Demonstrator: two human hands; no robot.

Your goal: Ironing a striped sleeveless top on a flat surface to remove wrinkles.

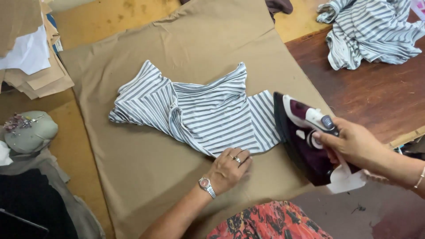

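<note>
Nearest the camera: red, patterned cloth [270, 221] is seen at the bottom edge, seemingly worn on the person's lap, with both forearms reaching out above it.
Left hand: the left hand [228, 168] is laid palm-down and unclenched, its fingertips pressed on the near hem of the striped garment; nothing is gripped. A wristwatch [206, 186] is worn on that wrist.
Right hand: the right hand [352, 144] is wrapped around the handle of the iron [301, 132], which is held tipped on its side just beside the garment's right edge, its soleplate turned toward the fabric but apparently not pressed on it.
Striped garment: the striped garment [199, 110], grey and white, is spread in the middle of the tan cloth, with folds gathered at its left and centre.
Handling, garment: it is judged light, limp and stretchy, easily shifted or creased; it is best pinned flat at a hem or taken by an edge.
Handling, iron: it is judged rigid and fairly heavy, possibly hot at the plate; only the handle should be grasped.
Underlay: the tan cloth [146, 177] is draped over the wooden surface [376, 93].
Further out: a second striped heap [367, 31] is left at the upper right, cardboard pieces [35, 66] at the upper left, and a pincushion [28, 130] at the left.
</note>
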